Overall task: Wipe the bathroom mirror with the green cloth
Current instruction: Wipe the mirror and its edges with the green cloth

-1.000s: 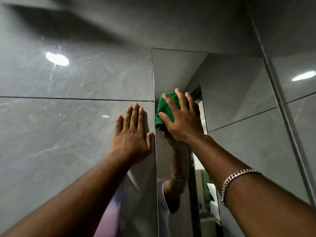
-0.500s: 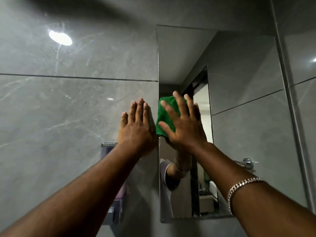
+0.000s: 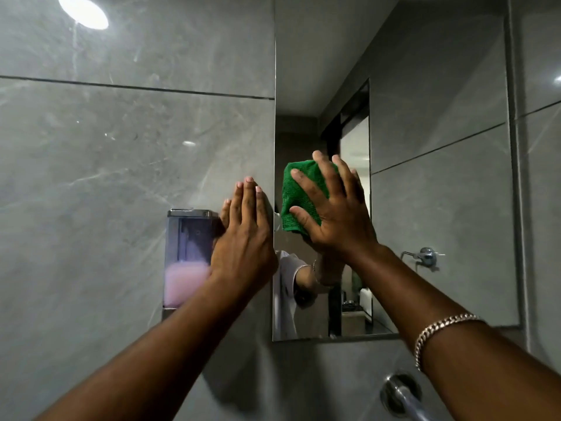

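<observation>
The frameless mirror (image 3: 431,183) hangs on the grey tiled wall, right of centre. A folded green cloth (image 3: 299,197) is pressed flat against its left part, about mid-height. My right hand (image 3: 334,214) lies on the cloth with fingers spread, pinning it to the glass. My left hand (image 3: 244,238) rests flat on the tile just left of the mirror's edge, fingers together, holding nothing. The hand and a white sleeve are reflected below the cloth.
A wall-mounted soap dispenser (image 3: 185,256) with pink liquid sits just left of my left hand. A chrome tap base (image 3: 400,393) juts from the wall under the mirror. A chrome hook (image 3: 425,256) appears as a reflection.
My right hand and the cloth have slid down the mirror's left side. My left hand has moved down the tile too. The view has dropped, revealing the dispenser and the mirror's bottom edge.
</observation>
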{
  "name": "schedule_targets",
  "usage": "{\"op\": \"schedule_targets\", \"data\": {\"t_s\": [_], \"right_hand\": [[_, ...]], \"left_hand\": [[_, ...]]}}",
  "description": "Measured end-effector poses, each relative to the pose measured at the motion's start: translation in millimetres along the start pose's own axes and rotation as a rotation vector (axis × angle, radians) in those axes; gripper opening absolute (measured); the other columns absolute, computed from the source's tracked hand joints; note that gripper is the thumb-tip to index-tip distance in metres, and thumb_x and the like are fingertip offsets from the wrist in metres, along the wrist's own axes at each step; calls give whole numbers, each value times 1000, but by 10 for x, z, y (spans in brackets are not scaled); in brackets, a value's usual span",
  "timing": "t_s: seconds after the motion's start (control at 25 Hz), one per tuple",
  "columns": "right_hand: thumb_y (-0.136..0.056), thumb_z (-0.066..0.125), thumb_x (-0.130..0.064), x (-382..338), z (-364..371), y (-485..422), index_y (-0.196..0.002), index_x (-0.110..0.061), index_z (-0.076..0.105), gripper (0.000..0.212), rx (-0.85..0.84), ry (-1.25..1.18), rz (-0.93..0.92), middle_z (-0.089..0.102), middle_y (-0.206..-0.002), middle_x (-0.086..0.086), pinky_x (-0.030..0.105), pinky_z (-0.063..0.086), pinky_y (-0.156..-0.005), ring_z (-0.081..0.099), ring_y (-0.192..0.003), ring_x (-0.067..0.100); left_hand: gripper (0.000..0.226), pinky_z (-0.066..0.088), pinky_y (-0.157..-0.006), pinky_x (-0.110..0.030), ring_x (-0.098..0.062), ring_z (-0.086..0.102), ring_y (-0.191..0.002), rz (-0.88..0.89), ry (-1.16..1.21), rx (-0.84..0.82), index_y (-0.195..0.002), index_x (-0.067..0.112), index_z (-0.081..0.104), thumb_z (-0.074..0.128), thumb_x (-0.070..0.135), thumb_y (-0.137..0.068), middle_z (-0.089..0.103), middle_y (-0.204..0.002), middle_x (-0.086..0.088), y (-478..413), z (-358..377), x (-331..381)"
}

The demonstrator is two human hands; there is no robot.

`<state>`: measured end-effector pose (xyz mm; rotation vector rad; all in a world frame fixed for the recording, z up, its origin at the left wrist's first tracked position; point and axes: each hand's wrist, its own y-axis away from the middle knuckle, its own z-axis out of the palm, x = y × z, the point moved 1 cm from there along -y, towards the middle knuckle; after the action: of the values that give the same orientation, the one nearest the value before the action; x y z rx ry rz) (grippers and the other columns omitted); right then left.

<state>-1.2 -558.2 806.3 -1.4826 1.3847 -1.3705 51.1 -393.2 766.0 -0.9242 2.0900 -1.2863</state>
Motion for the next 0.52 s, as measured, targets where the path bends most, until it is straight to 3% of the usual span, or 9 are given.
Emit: {"op": "schedule_targets", "data": {"t_s": [0.2,0.36,0.52], "right_hand": [[-90,41,-60,-196,61,-80,-142,-35,34,58,116,-123,253,24,-160,8,61,25,-113,18,-146,36],[-91,41,-62,-176,225,340,-142,-35,34,58,114,-21,25,27,-159,9,60,24,-113,20,-146,36],[-92,40,-59,-192,218,257,-144,-34,34,58,183,-54,182,27,-158,9,58,26,-113,21,-144,34]], "left_hand": [[90,-9,-122,-44,-31,-23,-147,-97,203,86,-149,1,-9,52,21,-87,-17,-160,-20,80,146,58],[79,-5,-123,-45,-32,-18,-148,-84,225,123,-150,-2,-1,44,18,-89,-11,-160,-23,187,218,19],[83,-7,-122,-47,-34,-18,-148,-84,244,117,-149,-3,-2,44,11,-82,-17,-157,-20,339,304,64]]}}
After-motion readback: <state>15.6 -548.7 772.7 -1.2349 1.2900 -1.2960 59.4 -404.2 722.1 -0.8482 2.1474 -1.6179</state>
